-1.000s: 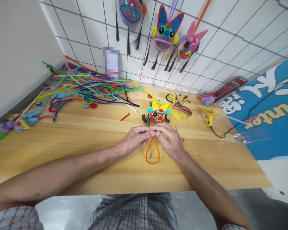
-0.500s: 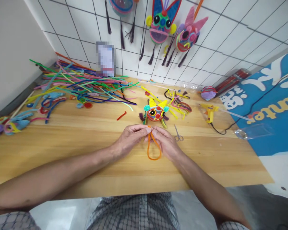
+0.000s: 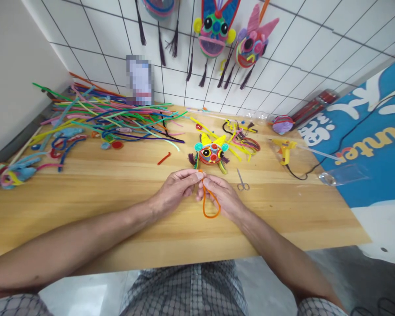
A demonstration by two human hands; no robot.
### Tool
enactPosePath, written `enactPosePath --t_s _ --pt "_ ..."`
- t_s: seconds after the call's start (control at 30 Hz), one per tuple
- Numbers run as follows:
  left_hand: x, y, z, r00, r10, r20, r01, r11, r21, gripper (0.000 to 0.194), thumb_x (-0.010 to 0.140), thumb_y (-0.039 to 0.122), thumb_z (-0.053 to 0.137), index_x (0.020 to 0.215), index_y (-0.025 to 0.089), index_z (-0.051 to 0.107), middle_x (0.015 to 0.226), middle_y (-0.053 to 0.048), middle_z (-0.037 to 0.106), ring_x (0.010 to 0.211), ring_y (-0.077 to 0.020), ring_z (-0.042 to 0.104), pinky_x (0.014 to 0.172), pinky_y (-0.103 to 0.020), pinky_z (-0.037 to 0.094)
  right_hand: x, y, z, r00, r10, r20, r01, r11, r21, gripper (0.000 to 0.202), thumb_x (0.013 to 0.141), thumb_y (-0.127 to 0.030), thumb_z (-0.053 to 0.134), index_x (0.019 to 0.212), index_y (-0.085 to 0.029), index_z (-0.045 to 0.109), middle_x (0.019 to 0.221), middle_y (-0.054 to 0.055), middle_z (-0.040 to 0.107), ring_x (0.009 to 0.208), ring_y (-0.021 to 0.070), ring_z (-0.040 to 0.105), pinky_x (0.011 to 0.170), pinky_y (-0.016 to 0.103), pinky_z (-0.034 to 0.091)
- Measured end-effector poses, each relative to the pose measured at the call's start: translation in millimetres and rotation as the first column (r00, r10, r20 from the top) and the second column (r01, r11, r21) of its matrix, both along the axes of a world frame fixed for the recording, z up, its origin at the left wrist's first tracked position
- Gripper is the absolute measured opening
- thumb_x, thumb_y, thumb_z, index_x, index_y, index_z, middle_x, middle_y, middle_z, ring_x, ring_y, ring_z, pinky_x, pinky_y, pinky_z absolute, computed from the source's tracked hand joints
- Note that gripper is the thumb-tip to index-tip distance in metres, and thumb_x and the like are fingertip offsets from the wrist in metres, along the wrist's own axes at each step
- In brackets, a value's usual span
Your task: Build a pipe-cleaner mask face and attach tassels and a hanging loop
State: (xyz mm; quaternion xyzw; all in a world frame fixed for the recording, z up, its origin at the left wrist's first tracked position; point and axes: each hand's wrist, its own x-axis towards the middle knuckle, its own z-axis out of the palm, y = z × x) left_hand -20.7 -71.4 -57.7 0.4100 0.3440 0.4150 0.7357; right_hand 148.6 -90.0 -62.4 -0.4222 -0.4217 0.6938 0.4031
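Both my hands meet over the front middle of the table, pinching an orange pipe cleaner (image 3: 212, 217) bent into a loop that hangs toward me. My left hand (image 3: 181, 183) grips its upper end between thumb and fingers. With its thumb and fingers closed, my right hand (image 3: 221, 193) holds the neck of the loop. Just beyond my fingers sits a colourful animal-face ornament (image 3: 212, 153) with yellow horns, turquoise ears and dark tassels. Small scissors (image 3: 242, 181) lie to the right of my right hand. A short red pipe cleaner piece (image 3: 163, 158) lies beyond my left hand.
A heap of coloured pipe cleaners (image 3: 118, 115) covers the back left of the wooden table (image 3: 118, 245). A yellow glue gun (image 3: 284, 151) with a black cord stands at right, near a clear plastic bag (image 3: 344, 175). Finished masks (image 3: 213, 33) hang on the white grid wall.
My fingers have shifted slightly on the orange pipe cleaner, and the loop's neck now looks narrower and crossed. The whole view has moved a little, with the table's things appearing further left.
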Motion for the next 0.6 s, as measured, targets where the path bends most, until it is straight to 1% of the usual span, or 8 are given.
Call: enactPosePath --t_s 0.07,0.23,0.33,0.5,0.6 --pt "0 0 -0.4 1.000 0.009 -0.001 -0.009 1.000 -0.004 0.042 0.078 0.054 0.085 0.088 0.014 0.078 0.062 0.000 0.063 0.050 -0.0071 0.040 0.051 -0.024 0.025 -1 0 0.2 1.000 -0.010 -0.006 0.010 1.000 0.006 0.042 0.079 -0.060 0.081 0.081 -0.021 0.067 0.070 -0.001 0.068 0.066 0.0148 0.064 0.070 0.028 0.052" --pt "3 -1 -2.4 1.000 0.000 0.012 0.000 1.000 -0.031 0.045 0.072 0.054 0.090 0.092 0.015 0.077 0.060 0.001 0.063 0.052 -0.0072 0.040 0.051 -0.023 0.024 -4 -2 0.4 0.994 -0.094 0.051 0.089 0.991 0.104 0.040 0.080 -0.061 0.077 0.076 -0.023 0.064 0.070 0.000 0.068 0.069 0.0175 0.062 0.078 0.032 0.054" --pt "3 -2 -3.6 1.000 -0.005 -0.004 0.005 0.999 -0.034 0.046 0.071 0.055 0.091 0.089 0.015 0.078 0.062 0.001 0.062 0.054 -0.0074 0.039 0.052 -0.023 0.024 -5 -4 -3.1 0.988 -0.133 0.075 0.122 0.983 0.134 0.039 0.083 -0.060 0.075 0.078 -0.023 0.064 0.071 0.000 0.067 0.071 0.0180 0.061 0.079 0.033 0.053" --pt "2 -5 -4.0 1.000 -0.011 -0.024 0.010 1.000 -0.021 0.046 0.074 0.057 0.087 0.086 0.015 0.077 0.063 0.000 0.061 0.055 -0.0079 0.037 0.053 -0.024 0.025 -6 -5 -11.2 0.988 -0.130 0.089 0.113 0.979 0.171 0.033 0.089 -0.054 0.069 0.080 -0.023 0.062 0.073 0.000 0.065 0.071 0.0164 0.060 0.078 0.031 0.051" --pt "2 -5 -4.4 0.999 0.022 -0.036 -0.022 1.000 -0.015 0.044 0.073 0.057 0.088 0.082 0.015 0.077 0.063 0.001 0.061 0.055 -0.0083 0.037 0.053 -0.025 0.026 -2 -4 -9.0 0.979 -0.112 0.173 0.072 0.973 0.219 0.032 0.092 -0.052 0.065 0.079 -0.022 0.062 0.073 0.000 0.064 0.073 0.0167 0.060 0.078 0.031 0.051"
